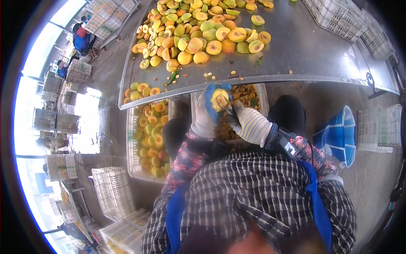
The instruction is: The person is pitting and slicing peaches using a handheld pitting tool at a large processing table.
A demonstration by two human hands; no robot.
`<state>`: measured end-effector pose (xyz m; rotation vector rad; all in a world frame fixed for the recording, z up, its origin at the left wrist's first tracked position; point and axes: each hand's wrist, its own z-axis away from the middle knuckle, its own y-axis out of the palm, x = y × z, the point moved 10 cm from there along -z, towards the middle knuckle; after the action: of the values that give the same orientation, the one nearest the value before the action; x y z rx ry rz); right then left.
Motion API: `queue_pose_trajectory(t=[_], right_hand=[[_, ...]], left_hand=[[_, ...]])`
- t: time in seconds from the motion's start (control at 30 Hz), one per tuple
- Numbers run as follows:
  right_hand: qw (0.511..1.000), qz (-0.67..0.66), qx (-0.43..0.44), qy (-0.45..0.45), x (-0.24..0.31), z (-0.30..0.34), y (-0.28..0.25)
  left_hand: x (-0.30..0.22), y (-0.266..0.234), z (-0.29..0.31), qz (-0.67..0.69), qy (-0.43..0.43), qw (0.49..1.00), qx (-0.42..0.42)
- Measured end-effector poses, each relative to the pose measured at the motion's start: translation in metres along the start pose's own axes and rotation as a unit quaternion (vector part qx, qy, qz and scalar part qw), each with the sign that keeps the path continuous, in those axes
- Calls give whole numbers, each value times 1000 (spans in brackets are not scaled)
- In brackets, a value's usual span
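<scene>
My left hand (204, 115), in a white glove with blue fingers, is wrapped round a cut yellow peach (219, 100) just off the table's near edge. The cut face is turned up, with a brownish hollow or pit in its middle. My right hand (254, 123), in a striped knitted glove, is closed on a small dark tool (231, 112) whose end touches or nearly touches the peach; its exact kind is hard to make out. Beneath both hands stands a crate (264, 98) of brownish pits and scraps, partly hidden by my hands.
A metal table (296, 59) carries a heap of peach halves (198, 38) and a few loose pits. At my left stands a white crate (131, 148) of peach halves. Stacked crates (112, 190), a blue basin-like container (338, 133) and a white crate (379, 127) stand on the floor.
</scene>
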<state>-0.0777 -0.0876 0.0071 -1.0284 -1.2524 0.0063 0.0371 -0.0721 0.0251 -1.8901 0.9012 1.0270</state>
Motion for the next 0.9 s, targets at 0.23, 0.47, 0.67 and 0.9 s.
queue_pose_trajectory(t=[0.23,0.47,0.67,0.9], right_hand=[[995,-66,60,41,-3,-6,7],[949,-315,0,14,-8,-5,23],[992,6,112,57,-2,-1,21],[920,-353,91,148,-17,-1,41]], left_hand=[[14,2,1,181,-93,978,-36],[19,4,7,291,-151,933,-145],[36,4,5,210,-117,969,-66],[46,-10,17,277,-116,933,-196]])
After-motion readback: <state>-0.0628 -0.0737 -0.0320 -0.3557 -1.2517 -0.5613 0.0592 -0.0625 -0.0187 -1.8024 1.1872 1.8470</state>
